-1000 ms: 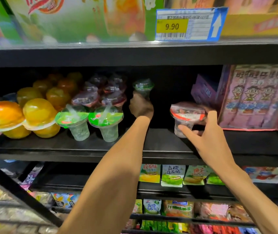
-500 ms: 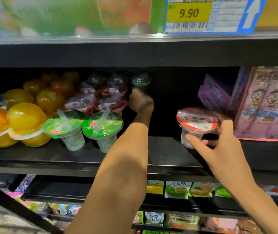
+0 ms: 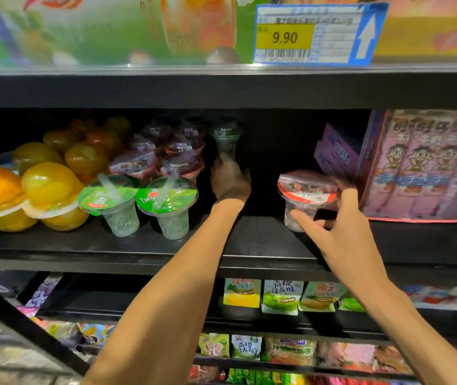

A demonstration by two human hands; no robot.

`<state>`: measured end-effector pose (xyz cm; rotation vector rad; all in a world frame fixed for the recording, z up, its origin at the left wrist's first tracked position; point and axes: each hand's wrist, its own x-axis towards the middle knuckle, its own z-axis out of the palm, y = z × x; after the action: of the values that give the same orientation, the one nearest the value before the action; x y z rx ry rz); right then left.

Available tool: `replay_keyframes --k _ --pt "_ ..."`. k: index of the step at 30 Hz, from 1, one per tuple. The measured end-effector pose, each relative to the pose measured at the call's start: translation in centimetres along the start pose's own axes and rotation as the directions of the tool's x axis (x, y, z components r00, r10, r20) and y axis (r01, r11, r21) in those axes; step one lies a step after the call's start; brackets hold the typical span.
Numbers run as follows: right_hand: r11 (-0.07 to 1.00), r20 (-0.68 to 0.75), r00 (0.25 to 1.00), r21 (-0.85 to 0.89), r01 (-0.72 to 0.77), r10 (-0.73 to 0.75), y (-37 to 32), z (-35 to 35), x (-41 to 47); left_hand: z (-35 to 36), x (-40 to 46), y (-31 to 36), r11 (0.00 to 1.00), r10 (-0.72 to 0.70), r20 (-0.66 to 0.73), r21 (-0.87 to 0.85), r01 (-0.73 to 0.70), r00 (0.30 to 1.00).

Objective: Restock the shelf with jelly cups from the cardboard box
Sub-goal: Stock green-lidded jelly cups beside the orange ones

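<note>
My left hand [image 3: 230, 182] reaches deep into the black shelf [image 3: 249, 245] and grips the base of a green-lidded jelly cup [image 3: 226, 137] in the dark at the back. My right hand [image 3: 341, 226] holds a red-lidded jelly cup [image 3: 305, 190] at the shelf's right, thumb on its clear front and fingers curled behind the lid. Two green-lidded cups [image 3: 166, 201] stand at the front left, with several red-lidded cups [image 3: 135, 162] behind them. The cardboard box is out of view.
Orange and yellow dome jellies [image 3: 47, 187] fill the shelf's left end. Pink snack packs [image 3: 421, 168] stand close against the right of the red-lidded cup. A bare stretch of shelf lies between my two hands. A 9.90 price tag [image 3: 305, 37] hangs above; snack packets [image 3: 280, 295] line the lower shelves.
My left hand has carried the green-lidded cup farther back into the shelf. My right hand stays on the red-lidded cup near the pink packs.
</note>
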<state>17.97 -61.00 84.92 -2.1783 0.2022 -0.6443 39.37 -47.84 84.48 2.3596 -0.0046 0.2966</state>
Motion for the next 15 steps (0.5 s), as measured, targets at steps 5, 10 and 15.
replay_keyframes --k 5,10,15 --pt "1.0 0.012 1.0 0.0 0.029 -0.029 -0.1 -0.1 -0.2 -3.4 -7.2 -0.9 0.945 0.182 0.253 0.222 -0.24 0.95" --pt "1.0 0.018 1.0 -0.02 0.01 -0.009 -0.2 -0.2 0.4 -7.8 -14.6 -3.2 0.846 0.363 0.313 0.283 -0.451 0.878" --pt "0.991 0.075 0.996 -0.126 -0.036 0.046 0.5 1.0 3.9 -10.8 -18.6 -5.0 0.836 0.344 0.436 0.262 -0.483 0.832"
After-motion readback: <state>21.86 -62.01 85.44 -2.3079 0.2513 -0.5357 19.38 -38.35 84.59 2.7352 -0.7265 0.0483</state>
